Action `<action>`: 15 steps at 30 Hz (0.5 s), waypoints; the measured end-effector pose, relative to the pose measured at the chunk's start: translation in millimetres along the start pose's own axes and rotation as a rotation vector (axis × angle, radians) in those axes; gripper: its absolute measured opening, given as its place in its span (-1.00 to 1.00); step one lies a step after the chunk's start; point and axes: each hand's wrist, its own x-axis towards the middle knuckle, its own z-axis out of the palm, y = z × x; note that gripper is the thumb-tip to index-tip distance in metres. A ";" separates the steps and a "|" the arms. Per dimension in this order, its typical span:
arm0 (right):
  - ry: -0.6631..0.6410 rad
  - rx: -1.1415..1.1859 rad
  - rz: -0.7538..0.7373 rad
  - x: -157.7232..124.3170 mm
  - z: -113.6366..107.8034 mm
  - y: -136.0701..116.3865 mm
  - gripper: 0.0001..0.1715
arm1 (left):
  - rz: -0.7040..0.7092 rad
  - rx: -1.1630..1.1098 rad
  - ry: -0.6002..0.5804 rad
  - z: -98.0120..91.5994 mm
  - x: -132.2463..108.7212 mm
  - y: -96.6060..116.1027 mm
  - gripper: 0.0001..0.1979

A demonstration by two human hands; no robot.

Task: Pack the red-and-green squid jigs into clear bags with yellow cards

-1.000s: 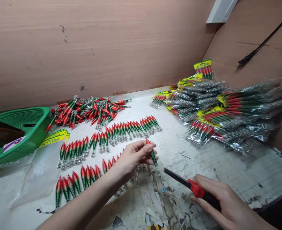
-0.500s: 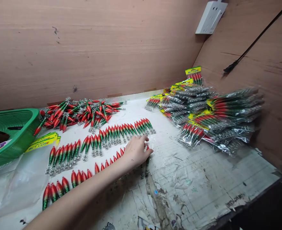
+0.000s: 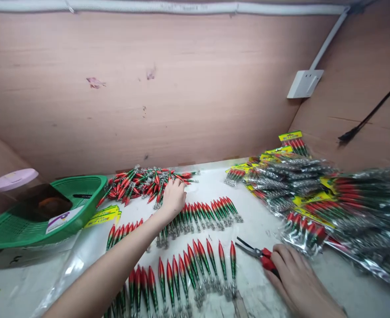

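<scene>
My left hand (image 3: 175, 196) reaches to the right side of a loose pile of red-and-green fishing lures (image 3: 125, 184); its fingers are curled and the fingertips are hidden, so what they hold cannot be made out. Below my left forearm, a front row of lures (image 3: 183, 270) lies side by side, red ends pointing away from me. A second row (image 3: 211, 212) lies behind it, partly covered by the forearm. At the lower right my right hand (image 3: 297, 276) is closed around red-handled pliers (image 3: 266, 258), whose parted jaws point toward the last lure of the front row.
Bagged lures with yellow header cards (image 3: 290, 181) are heaped at the right. A green basket (image 3: 98, 187) at the left holds a pink-lidded container (image 3: 14, 180). Yellow cards (image 3: 104, 215) and clear plastic lie beside it. A socket box (image 3: 305, 84) hangs on the wall.
My left hand has moved from the right end of the lure rows back to the loose pile. My right hand has come into view with the pliers. The view has tilted upward.
</scene>
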 end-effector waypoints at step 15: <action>-0.554 0.083 -0.109 309.8 117.8 -48.8 -0.68 | 0.315 0.336 -0.324 -6.8 101.7 -32.0 -0.69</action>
